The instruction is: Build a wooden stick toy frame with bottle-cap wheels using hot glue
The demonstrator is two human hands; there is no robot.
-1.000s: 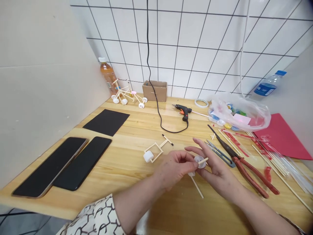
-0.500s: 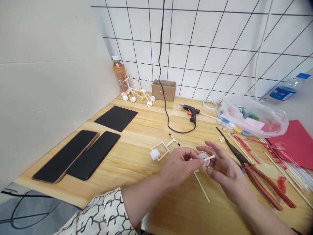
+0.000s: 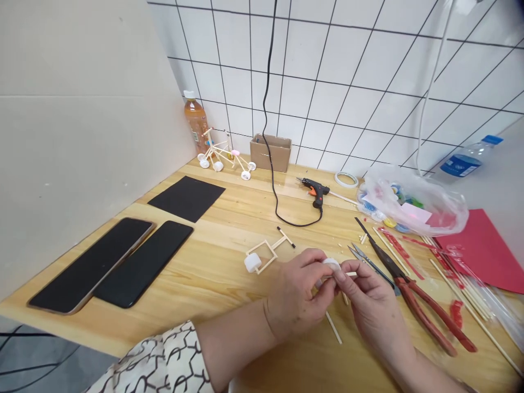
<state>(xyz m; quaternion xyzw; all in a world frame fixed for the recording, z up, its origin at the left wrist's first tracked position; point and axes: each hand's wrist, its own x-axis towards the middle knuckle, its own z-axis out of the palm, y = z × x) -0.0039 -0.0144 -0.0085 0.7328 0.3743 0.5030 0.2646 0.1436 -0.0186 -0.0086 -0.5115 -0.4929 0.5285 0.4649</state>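
Observation:
My left hand (image 3: 301,292) is closed, its fingertips gripping a small white bottle cap (image 3: 331,262). Against the cap lies a short wooden stick (image 3: 351,273), pinched by my closed right hand (image 3: 372,311). Fingers hide most of where the cap and stick meet. Below the hands another thin wooden stick (image 3: 334,328) lies on the table. To the left is a small stick frame (image 3: 268,255) with a T-shaped, dark-tipped end and a white cap-like piece (image 3: 252,263) at its near corner.
Scissors (image 3: 372,262) and red-handled pliers (image 3: 426,305) lie right of my hands, near loose sticks (image 3: 470,295). Behind are a glue gun (image 3: 314,191), tape roll (image 3: 346,179), bag of caps (image 3: 413,202), cardboard box (image 3: 270,153) and stick model (image 3: 227,155). Two phones (image 3: 143,265) lie left.
My right hand has closed in from open fingers to a pinch at the stick and cap. The cap has turned and is now more covered. The view has shifted slightly.

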